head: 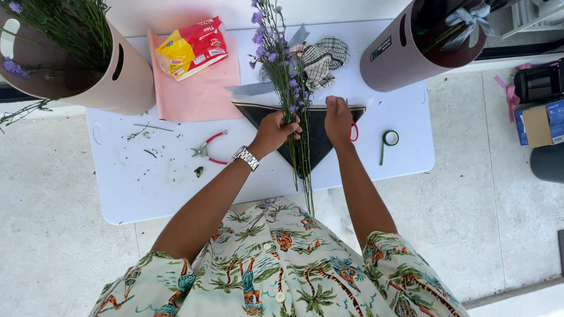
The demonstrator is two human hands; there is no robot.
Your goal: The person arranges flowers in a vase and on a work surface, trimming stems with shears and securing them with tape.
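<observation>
Left hand closed around a bunch of purple flowers (stems hanging past the table edge), held over a dark triangular wrap. Right hand is beside the bunch, fingers curled at the wrap's upper edge; whether they pinch anything cannot be told. Red-handled pliers lie to the left, a green tape roll to the right.

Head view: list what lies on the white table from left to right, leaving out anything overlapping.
Beige round bucket of purple flowers → red-handled pliers → left hand gripping the purple flower stems → right hand → roll of green floral tape → mauve round bucket with a grey ribbon.
</observation>
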